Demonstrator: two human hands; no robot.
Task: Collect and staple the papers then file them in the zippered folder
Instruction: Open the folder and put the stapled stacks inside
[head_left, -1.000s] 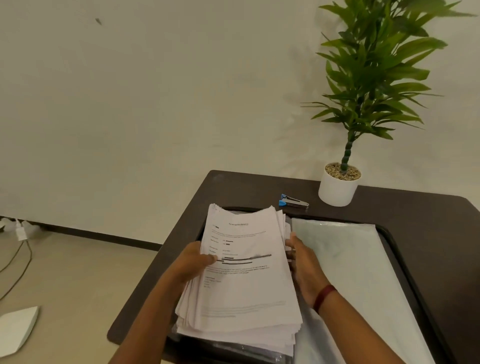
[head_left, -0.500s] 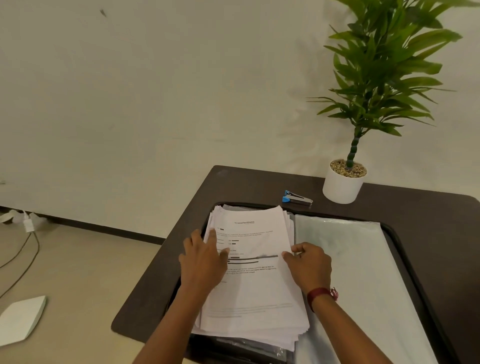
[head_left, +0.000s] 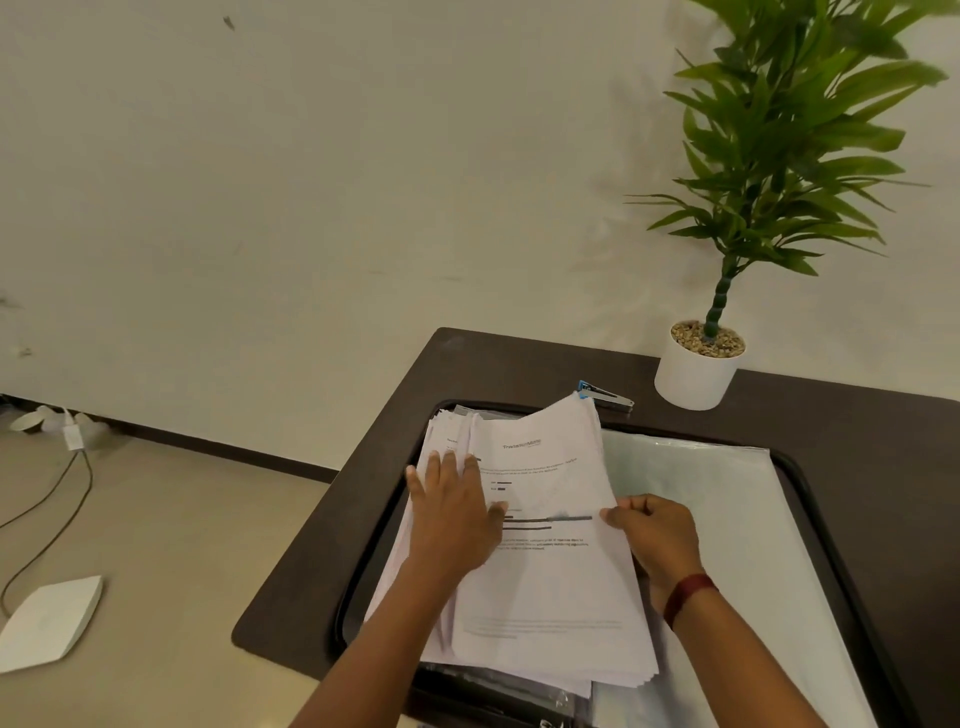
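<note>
The stack of papers (head_left: 545, 571) lies between the hands: left hand (head_left: 454, 514) spread flat on top, right hand (head_left: 657, 535) pinching its right edge.

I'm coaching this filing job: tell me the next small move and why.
Probably lift the top sheets clear with the right hand, which pinches their right edge; they sit skewed over the stack, which the left hand presses flat. The stapler lies untouched behind.

Office corner: dark desk (head_left: 519, 364), stack of printed papers (head_left: 545, 582), stapler (head_left: 609, 398), potted plant (head_left: 693, 382) against a cream wall (head_left: 311, 182).
</note>
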